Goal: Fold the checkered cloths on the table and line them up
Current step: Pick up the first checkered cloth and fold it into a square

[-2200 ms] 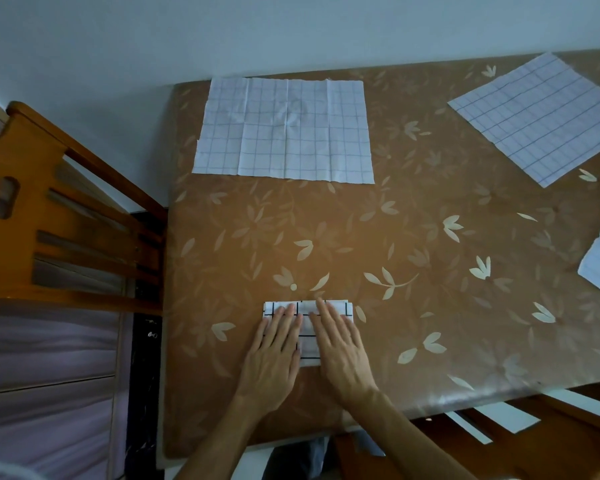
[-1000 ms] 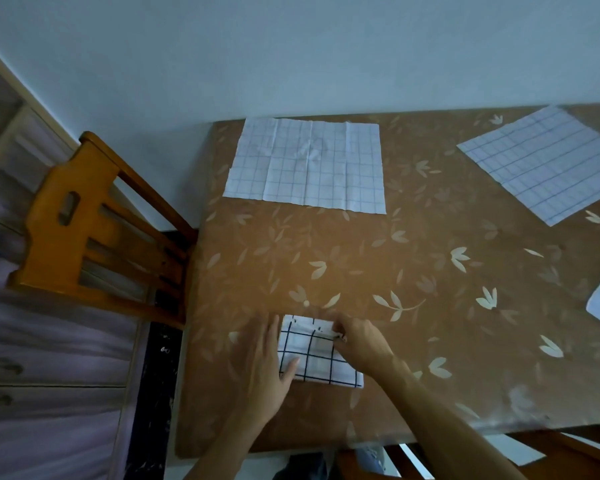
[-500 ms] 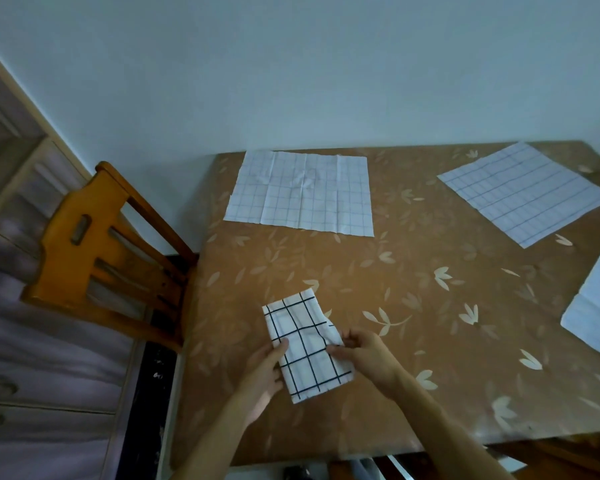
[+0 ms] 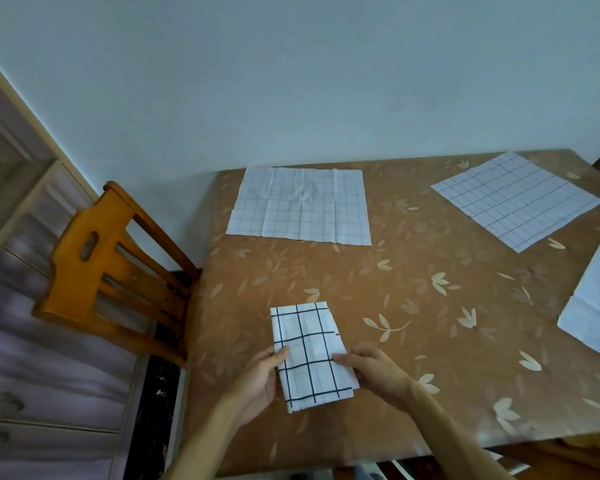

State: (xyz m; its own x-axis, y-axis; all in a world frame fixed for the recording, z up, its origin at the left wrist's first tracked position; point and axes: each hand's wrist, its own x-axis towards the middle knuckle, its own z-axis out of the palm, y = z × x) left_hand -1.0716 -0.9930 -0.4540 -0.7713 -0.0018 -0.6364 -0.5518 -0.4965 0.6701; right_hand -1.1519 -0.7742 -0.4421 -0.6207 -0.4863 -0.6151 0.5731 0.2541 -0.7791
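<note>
While both arms are reaching in from the near edge, the left hand (image 4: 257,382) is gripping the left edge of the folded white cloth with bold black checks (image 4: 310,355), thumb lying on top, fingers hidden beneath. Right hand (image 4: 378,370) is pinching the cloth's right edge, fingers curled. Cloth is lying flat between the hands on the brown leaf-patterned table (image 4: 413,306), long side running away from them. Beyond the hands, a creased, unfolded faint-checked cloth (image 4: 300,206) is lying spread. Far right of the hands, another spread checked cloth (image 4: 515,199) is sitting angled. Right of the right hand, a white cloth (image 4: 594,303) is running out of view. Left of the left hand, an orange wooden chair (image 4: 115,271) is standing.
</note>
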